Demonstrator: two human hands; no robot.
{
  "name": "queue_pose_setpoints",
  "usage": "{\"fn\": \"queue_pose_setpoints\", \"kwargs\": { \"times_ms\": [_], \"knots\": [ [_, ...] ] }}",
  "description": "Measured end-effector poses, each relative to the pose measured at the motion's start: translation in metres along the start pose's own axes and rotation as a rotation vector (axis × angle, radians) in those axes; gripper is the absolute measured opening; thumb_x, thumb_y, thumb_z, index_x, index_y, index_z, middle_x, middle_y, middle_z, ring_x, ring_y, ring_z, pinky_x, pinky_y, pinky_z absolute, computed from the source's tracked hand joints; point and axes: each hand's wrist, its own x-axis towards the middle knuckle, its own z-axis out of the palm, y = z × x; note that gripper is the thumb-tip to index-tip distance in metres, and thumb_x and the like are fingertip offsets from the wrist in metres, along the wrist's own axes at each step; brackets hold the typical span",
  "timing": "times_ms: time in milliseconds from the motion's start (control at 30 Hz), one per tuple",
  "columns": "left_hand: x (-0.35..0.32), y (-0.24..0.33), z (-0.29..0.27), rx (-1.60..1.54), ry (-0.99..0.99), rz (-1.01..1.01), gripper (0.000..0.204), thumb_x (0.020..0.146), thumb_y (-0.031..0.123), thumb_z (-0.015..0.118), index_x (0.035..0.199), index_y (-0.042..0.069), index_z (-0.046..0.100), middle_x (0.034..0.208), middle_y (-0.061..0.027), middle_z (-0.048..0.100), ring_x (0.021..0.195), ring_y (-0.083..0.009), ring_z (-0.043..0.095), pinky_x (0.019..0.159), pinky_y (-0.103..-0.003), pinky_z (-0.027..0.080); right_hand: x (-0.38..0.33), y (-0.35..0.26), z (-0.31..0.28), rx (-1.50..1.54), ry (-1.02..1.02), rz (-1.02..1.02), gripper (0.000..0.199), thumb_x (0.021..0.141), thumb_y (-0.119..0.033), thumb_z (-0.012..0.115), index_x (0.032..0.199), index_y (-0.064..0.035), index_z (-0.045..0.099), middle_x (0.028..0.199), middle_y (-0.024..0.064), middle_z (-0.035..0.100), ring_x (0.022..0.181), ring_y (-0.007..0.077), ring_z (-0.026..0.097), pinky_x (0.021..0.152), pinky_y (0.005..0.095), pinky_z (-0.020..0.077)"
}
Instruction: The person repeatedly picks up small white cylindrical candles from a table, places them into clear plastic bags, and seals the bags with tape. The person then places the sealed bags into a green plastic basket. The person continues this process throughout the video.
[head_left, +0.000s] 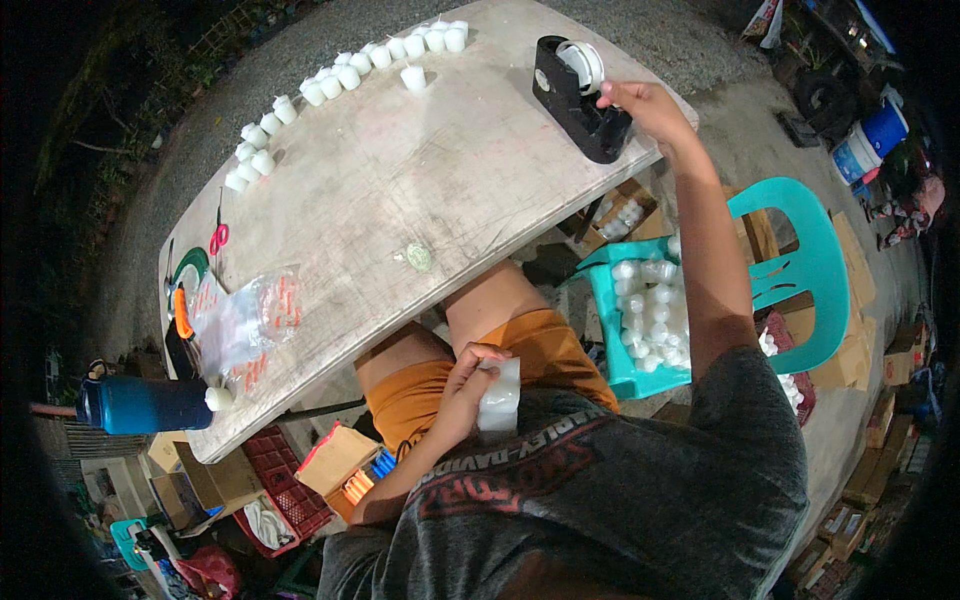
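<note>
Over my lap my left hand [463, 392] is closed on a small clear plastic pack [499, 398] with something white inside. My right hand [648, 107] reaches across the table's right end to a black tape dispenser [577, 112]. Its thumb and finger pinch together beside the tape roll [583, 66]; the strip of tape at the fingertips is too fine to make out clearly. Along the table's far edge stand several small white candles [347, 76] in a curved row. One white candle [413, 78] stands apart, in front of that row.
The pale table [330, 210] bears pink scissors [219, 237], clear plastic bags [245, 315], a blue bottle [140, 403] and a small greenish lump [418, 257]. On my right a teal chair [603, 330] holds several white packs [655, 312]. A carton [338, 458] lies below left.
</note>
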Motion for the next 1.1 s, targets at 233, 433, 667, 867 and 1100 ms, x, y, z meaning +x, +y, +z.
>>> {"fn": "queue_pose_setpoints", "kwargs": {
  "times_ms": [233,433,667,867,1100],
  "knots": [
    [0.0,-0.002,-0.002,-0.118,0.115,-0.072,0.014,0.089,0.009,0.044,0.101,0.006,0.051,0.104,-0.0077,0.055,0.094,-0.0147,0.051,0.083,-0.027,0.041,-0.064,-0.005,0.015,-0.514,0.463,0.072,0.025,0.084,-0.038,0.061,0.081,-0.0164,0.073,0.127,0.0066,0.051,0.121,0.0277,0.038,0.104,0.0435,0.0207],
    [0.006,0.0,-0.005,-0.118,0.13,-0.235,0.022,0.086,0.023,0.05,0.102,0.009,0.05,0.095,-0.0046,0.054,0.082,-0.0138,0.054,0.071,-0.028,0.046,-0.102,-0.028,0.002,-0.419,0.155,-0.438,0.025,0.087,-0.032,0.056,0.075,-0.0135,0.068,0.137,0.01,0.04,0.121,0.0282,0.038,0.102,0.0418,0.0243],
    [0.013,0.003,0.009,-0.182,0.116,-0.274,0.018,0.089,0.019,0.043,0.101,0.007,0.049,0.089,-0.0057,0.055,0.071,-0.0157,0.056,0.061,-0.028,0.047,-0.17,-0.097,0.102,-0.045,-1.116,-0.787,0.022,0.073,-0.032,0.072,0.066,-0.0111,0.066,0.135,0.014,0.042,0.125,0.0331,0.032,0.1,0.0454,0.0212],
    [0.01,0.006,0.013,-0.178,0.095,-0.307,0.026,0.093,0.025,0.036,0.109,0.007,0.046,0.084,-0.0024,0.056,0.069,-0.0108,0.055,0.059,-0.025,0.046,-0.176,-0.067,0.155,-0.326,-1.122,-0.874,0.021,0.069,-0.035,0.074,0.073,-0.0146,0.072,0.128,0.0052,0.048,0.116,0.0318,0.035,0.095,0.0432,0.0236],
    [-0.016,0.005,0.001,0.314,-0.126,0.176,0.081,0.086,0.019,0.062,0.143,0.009,0.004,0.125,-0.0123,0.04,0.113,-0.0224,0.042,0.099,-0.035,0.033,-0.182,-0.003,0.175,-0.408,-1.063,-0.346,0.046,0.069,-0.048,0.074,0.088,-0.0084,0.061,0.112,0.0095,0.054,0.105,0.0252,0.043,0.089,0.0372,0.0301]
  ]
}}
